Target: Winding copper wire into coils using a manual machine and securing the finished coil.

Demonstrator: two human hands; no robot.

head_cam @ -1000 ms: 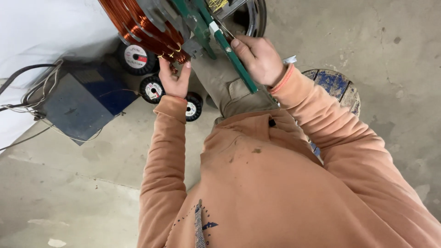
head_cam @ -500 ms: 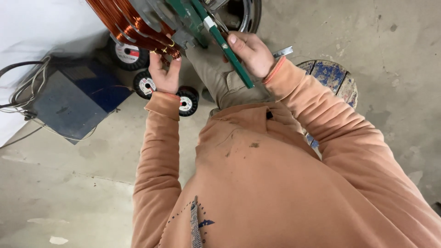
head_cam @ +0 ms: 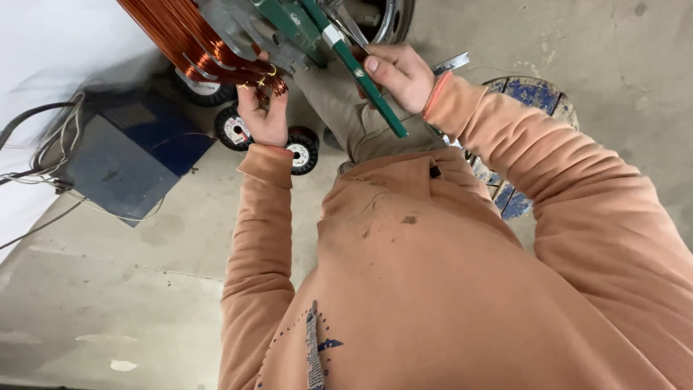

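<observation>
left hand (head_cam: 263, 115): my fingers closed on the copper wire bundle (head_cam: 189, 37), directly below it
right hand (head_cam: 398, 72): gripping the green bar (head_cam: 359, 72), thumb on top

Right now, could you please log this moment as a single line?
left hand: on copper wire coil | right hand: gripping green bar | small spools: on floor

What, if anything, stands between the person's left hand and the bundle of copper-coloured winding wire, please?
Nothing visible does. The left hand already reaches up to the bundle of copper-coloured winding wire, its fingertips at the lower end of the strands. The right hand is off to the side, gripping a long green flat bar, clear of that gap.
</observation>
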